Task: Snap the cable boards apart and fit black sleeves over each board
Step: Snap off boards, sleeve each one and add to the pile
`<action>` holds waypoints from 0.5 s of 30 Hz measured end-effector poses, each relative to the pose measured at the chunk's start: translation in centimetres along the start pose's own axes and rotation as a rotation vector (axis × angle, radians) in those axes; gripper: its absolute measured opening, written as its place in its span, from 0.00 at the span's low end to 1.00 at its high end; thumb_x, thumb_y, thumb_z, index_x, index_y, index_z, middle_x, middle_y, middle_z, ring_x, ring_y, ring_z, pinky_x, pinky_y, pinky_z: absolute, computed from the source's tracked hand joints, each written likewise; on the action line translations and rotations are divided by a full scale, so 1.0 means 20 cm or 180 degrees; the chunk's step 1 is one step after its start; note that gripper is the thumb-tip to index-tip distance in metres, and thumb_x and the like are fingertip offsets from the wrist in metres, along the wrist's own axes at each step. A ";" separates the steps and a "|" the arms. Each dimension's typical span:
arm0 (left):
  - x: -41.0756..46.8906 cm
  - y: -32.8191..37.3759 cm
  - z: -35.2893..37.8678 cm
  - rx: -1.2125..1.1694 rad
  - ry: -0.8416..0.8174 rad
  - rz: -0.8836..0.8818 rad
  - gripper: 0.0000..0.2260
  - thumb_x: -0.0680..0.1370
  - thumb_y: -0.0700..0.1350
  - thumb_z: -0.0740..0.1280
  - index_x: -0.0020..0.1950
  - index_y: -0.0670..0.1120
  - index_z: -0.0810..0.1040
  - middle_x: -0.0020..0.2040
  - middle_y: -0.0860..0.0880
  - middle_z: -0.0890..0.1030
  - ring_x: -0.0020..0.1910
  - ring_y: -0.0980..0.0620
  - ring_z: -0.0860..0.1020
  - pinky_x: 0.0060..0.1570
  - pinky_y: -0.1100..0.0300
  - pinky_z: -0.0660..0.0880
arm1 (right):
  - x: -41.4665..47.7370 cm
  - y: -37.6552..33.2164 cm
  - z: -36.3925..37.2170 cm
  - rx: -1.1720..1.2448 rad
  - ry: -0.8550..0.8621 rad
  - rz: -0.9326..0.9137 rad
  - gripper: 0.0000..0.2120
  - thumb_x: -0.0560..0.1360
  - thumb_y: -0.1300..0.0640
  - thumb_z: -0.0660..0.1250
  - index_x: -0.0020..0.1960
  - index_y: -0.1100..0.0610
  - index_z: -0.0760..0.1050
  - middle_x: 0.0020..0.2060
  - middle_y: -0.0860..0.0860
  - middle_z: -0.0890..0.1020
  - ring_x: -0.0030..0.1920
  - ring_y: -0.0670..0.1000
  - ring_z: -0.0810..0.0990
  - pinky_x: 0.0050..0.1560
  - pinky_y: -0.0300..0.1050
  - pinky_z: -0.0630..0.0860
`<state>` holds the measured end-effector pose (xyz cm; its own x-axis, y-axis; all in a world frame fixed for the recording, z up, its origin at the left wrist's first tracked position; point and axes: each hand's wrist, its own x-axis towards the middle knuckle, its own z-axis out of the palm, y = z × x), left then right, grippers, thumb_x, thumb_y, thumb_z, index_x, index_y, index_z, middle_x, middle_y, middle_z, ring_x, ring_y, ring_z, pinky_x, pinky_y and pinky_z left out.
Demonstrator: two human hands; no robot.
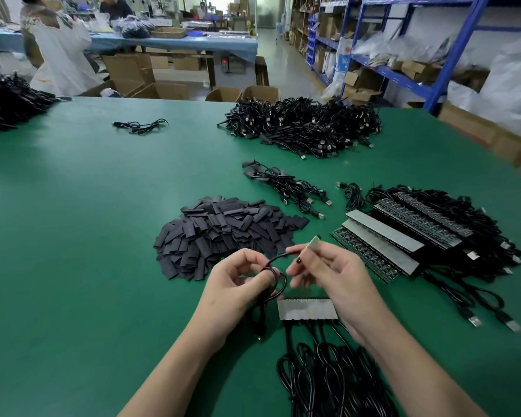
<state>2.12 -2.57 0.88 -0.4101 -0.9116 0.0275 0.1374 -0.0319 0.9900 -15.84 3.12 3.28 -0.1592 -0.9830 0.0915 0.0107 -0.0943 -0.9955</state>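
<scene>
Desk, broad and green-topped (88, 206), carrying the stock listed below.

1. Small grey rectangular board (313, 243), raised above the desk near its front centre. We record the right hand (328, 269) pinching it between thumb and fingers, far end tilted upward.
2. Thin black cable (260, 314), running from that board leftward into a coil. The left hand (235, 284) grips the coil, fingers curled round it, and the loose end hangs to the desk.
3. Short grey strip of joined boards (307, 308), flat on the desk directly under the hands. Its bundle of black leads (328, 374) trails toward the near edge.
4. Heap of flat black sleeves (223, 233), on the desk just beyond the left hand.
5. Stack of long board strips (403, 236), right of the hands, grey backs and dark component faces both showing, with cables attached.
6. Small bunch of black cables (283, 188), beyond the sleeves. We cannot tell whether every end is covered.
7. Large pile of black cables (304, 127), far right of centre.
8. Single loose black lead (140, 126), far left of centre.
</scene>
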 end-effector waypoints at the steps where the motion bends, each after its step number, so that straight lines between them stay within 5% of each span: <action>1: 0.00 0.01 -0.01 0.0089 -0.0041 0.0070 0.04 0.73 0.47 0.74 0.46 0.48 0.84 0.42 0.45 0.83 0.39 0.50 0.79 0.45 0.57 0.77 | 0.01 -0.02 0.00 -0.0028 0.0105 -0.0091 0.09 0.76 0.49 0.68 0.50 0.47 0.86 0.43 0.54 0.87 0.43 0.51 0.84 0.47 0.43 0.80; 5: 0.02 0.03 -0.08 0.0418 0.0101 0.0477 0.09 0.83 0.47 0.66 0.55 0.51 0.87 0.50 0.51 0.88 0.48 0.56 0.84 0.43 0.67 0.77 | 0.05 -0.15 -0.08 0.0250 0.0533 -0.0660 0.11 0.79 0.46 0.64 0.46 0.49 0.83 0.47 0.53 0.86 0.52 0.53 0.84 0.53 0.45 0.80; 8: 0.06 -0.01 -0.15 0.2273 0.0655 0.0995 0.11 0.82 0.40 0.68 0.56 0.53 0.87 0.52 0.58 0.86 0.53 0.60 0.82 0.51 0.64 0.77 | 0.07 -0.28 -0.19 0.0139 0.0800 -0.1076 0.11 0.84 0.52 0.60 0.47 0.53 0.77 0.41 0.52 0.85 0.46 0.56 0.86 0.50 0.45 0.83; 11: 0.07 -0.04 -0.18 0.3531 0.0359 0.1232 0.11 0.81 0.40 0.70 0.60 0.52 0.86 0.54 0.56 0.81 0.55 0.51 0.76 0.54 0.54 0.75 | 0.06 -0.29 -0.24 -0.0904 0.0754 -0.1133 0.13 0.86 0.55 0.58 0.44 0.53 0.75 0.33 0.52 0.81 0.33 0.51 0.81 0.37 0.44 0.82; 15: 0.07 -0.05 -0.18 0.3957 0.0058 0.1309 0.11 0.81 0.46 0.71 0.61 0.56 0.86 0.55 0.52 0.79 0.55 0.47 0.74 0.54 0.50 0.75 | 0.04 -0.14 -0.16 -0.2445 0.0102 -0.0614 0.14 0.81 0.44 0.59 0.42 0.48 0.76 0.29 0.53 0.78 0.27 0.53 0.74 0.28 0.54 0.72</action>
<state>4.74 -5.28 -0.49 -0.5243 -0.7696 0.3644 -0.6739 0.6366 0.3750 -19.16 3.06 6.04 -0.1172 -0.9542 0.2751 -0.7024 -0.1162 -0.7022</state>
